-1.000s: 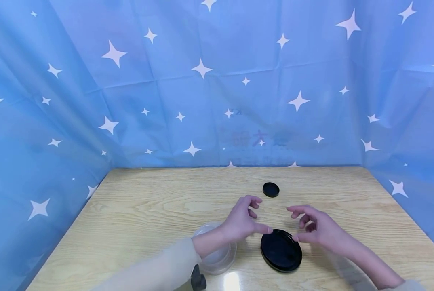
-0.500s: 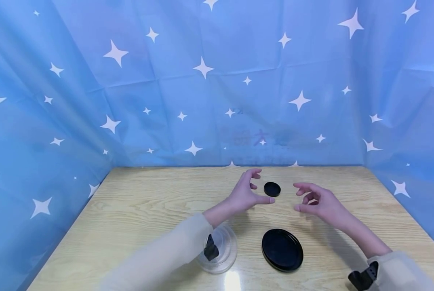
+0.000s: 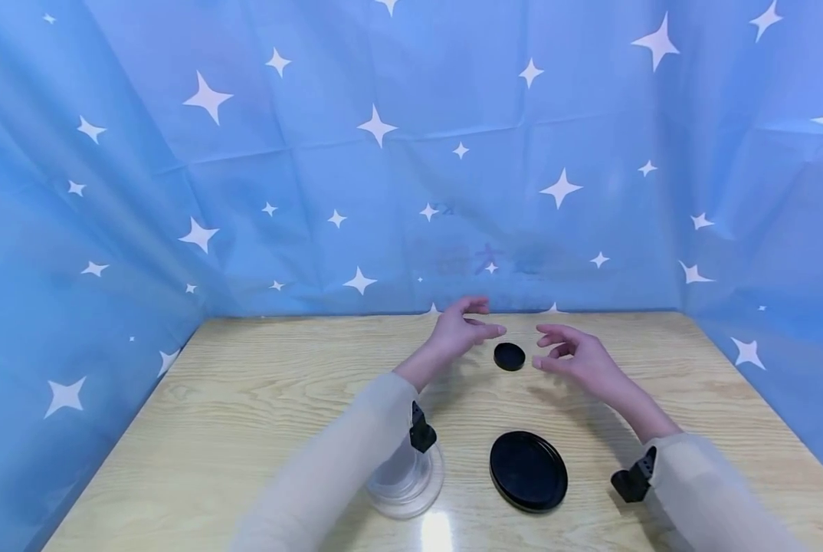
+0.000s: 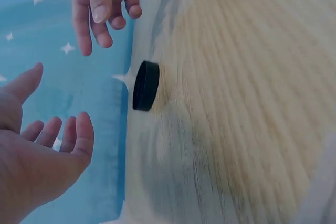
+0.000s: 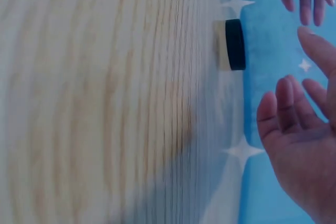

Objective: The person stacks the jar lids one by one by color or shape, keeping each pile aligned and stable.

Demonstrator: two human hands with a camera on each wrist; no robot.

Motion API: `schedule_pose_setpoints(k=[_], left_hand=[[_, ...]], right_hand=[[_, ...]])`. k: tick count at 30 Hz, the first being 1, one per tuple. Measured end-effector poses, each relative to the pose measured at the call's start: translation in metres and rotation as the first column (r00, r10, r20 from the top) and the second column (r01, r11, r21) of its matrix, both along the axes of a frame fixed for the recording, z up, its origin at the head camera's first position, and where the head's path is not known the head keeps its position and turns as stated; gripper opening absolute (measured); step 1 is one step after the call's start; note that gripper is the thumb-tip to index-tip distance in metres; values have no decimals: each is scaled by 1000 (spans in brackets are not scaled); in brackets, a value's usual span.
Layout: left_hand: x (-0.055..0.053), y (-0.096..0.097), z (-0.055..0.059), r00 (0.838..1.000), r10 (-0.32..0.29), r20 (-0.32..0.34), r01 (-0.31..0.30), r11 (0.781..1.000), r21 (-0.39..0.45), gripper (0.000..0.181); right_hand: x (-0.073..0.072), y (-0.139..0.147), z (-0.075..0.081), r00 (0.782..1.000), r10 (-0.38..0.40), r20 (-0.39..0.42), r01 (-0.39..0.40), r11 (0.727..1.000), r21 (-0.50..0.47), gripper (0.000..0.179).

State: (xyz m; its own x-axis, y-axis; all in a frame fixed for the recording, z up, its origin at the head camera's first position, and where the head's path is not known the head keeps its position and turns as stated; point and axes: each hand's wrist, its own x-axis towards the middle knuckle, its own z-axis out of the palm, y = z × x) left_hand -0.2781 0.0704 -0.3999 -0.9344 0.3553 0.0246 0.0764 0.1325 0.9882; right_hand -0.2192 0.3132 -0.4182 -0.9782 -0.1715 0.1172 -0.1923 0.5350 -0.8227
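Note:
A small round black lid lies near the far side of the wooden table. To its left, my left hand hovers above the table with relaxed, slightly bent fingers and nothing in it. On the lid's other side my right hand is also raised and holds nothing. Both wrist views show a gap between each hand and the lid; the left wrist view shows its raised rim. Closer to me lies a larger round black lid. Left of that stands a clear round plastic container, partly covered by my left sleeve.
The light wooden table ends at a blue curtain with white stars. A black wrist camera sits on the left sleeve, and another wrist camera on the right one.
Both hands have moved away from the large black lid, forward across the table, to either side of the small lid. The lids and the container have stayed in place.

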Motion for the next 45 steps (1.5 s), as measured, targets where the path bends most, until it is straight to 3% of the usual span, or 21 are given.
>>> schedule_pose_setpoints(k=[4, 9, 15, 26, 33, 45], left_hand=[[-10, 4, -7, 999, 17, 27, -18, 1000, 25, 66], [-17, 10, -17, 998, -9, 68, 4, 998, 61, 71], [-20, 13, -28, 998, -1, 64, -1, 1000, 30, 70], [-13, 16, -37, 997, 11, 79, -8, 999, -34, 70], [-9, 18, -37, 995, 7, 97, -3, 999, -47, 69], [-5, 25, -37, 994, 36, 102, -21, 989, -144, 63]], right_hand=[[-8, -4, -5, 1000, -3, 19, 3, 1000, -14, 67], [-14, -7, -10, 998, -3, 62, 5, 1000, -24, 70], [-20, -7, -13, 995, -12, 97, 13, 1000, -7, 72], [-28, -6, -23, 994, 1, 109, -3, 1000, 18, 76], [-29, -6, -24, 992, 9, 125, -14, 999, 38, 78], [-30, -8, -24, 986, 31, 165, -41, 998, 54, 74]])
